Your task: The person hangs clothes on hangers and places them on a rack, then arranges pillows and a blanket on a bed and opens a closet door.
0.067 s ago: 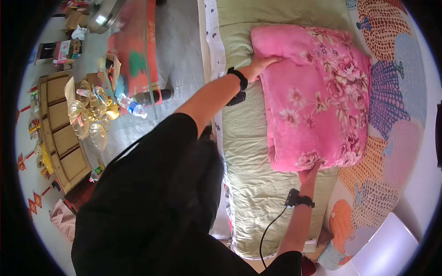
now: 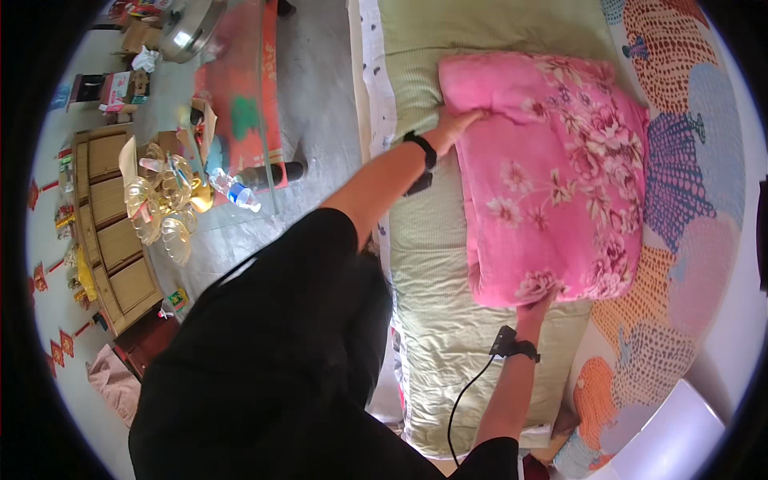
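Observation:
A thick pink blanket with a flower pattern lies folded into a bulky square on the bed's green striped sheet. My left hand grips its left edge near the far corner, the thumb on top and the other fingers hidden beneath. At the near edge, my right hand holds the blanket from below, with most of its fingers tucked out of sight under the fold. Each wrist wears a black band with a small device, and a cable runs from the right one.
Along the bed's right side stands a wall with a colourful patterned covering. To the left, a glass-topped table carries a plastic bottle, gold glass cups and a lidded pan. A wooden cabinet stands beyond.
The whole view has shifted slightly, so the table side shows a little further right. Both hands keep their places on the blanket, which looks nearly the same.

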### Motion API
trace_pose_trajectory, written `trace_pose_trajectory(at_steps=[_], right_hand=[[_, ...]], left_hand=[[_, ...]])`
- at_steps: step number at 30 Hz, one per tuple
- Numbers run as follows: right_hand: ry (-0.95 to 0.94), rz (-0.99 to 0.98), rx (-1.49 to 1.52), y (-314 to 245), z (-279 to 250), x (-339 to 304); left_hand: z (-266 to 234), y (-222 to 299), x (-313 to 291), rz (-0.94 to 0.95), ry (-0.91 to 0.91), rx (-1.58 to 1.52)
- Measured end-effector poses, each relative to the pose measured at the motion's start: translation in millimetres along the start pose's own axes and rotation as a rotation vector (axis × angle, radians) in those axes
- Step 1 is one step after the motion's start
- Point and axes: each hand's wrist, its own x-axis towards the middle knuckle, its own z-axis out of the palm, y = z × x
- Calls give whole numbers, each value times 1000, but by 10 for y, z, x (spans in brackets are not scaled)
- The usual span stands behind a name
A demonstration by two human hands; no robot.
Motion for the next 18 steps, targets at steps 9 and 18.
trace_pose_trajectory(at_steps=[9, 18], right_hand=[[95, -115, -121, 119, 394, 43], [266, -248, -44, -406, 2039, -1027]], left_hand=[[-413, -573, 740, -121, 267, -66], [-465, 410, 213, -218, 234, -145]])
